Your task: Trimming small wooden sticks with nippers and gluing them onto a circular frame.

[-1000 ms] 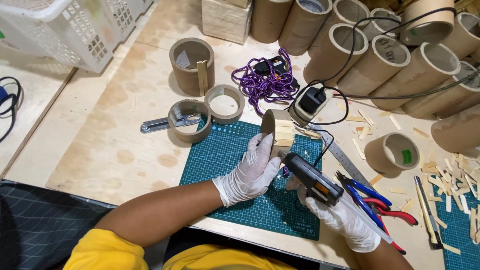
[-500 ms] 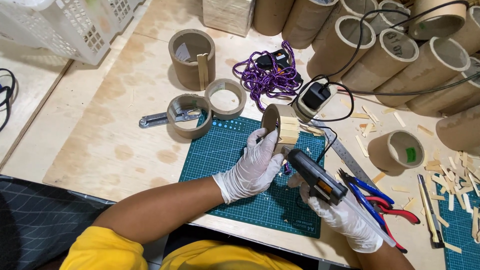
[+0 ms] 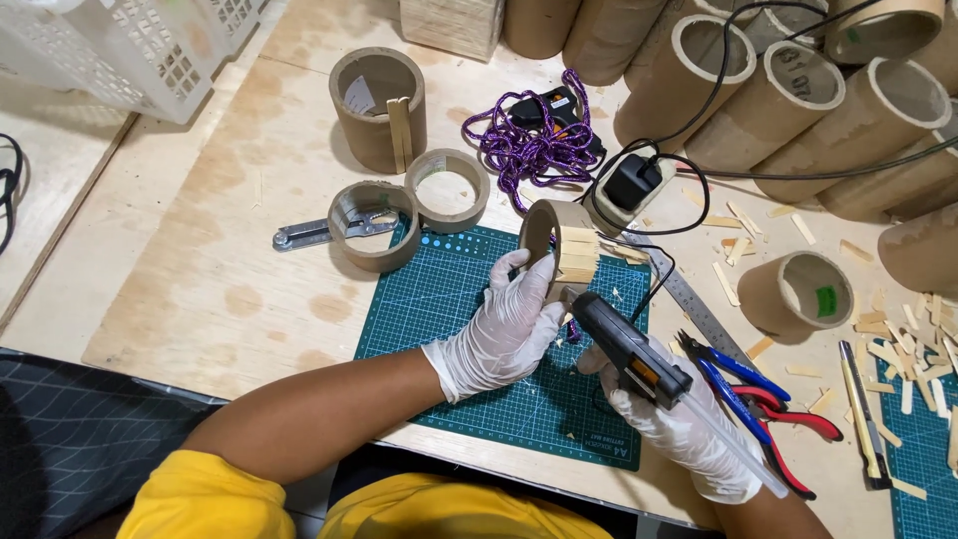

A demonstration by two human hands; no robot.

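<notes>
Matt brown cardboard ring (image 3: 555, 243) faced with pale, smooth wooden sticks; thin, slightly shiny white rubber gloves on left hand (image 3: 496, 334) and right hand (image 3: 679, 424); black matt plastic glue gun (image 3: 631, 351); matt green rubbery cutting mat (image 3: 449, 309); bare plywood table (image 3: 200, 269).

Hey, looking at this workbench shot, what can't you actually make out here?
Head view only:
- Glue gun nozzle tip: hidden behind the cardboard ring and left hand.
- Right hand: mostly covered by the gun.
- Cardboard tubes: cut off by the top edge.
- White basket: cropped at the corner.
</notes>
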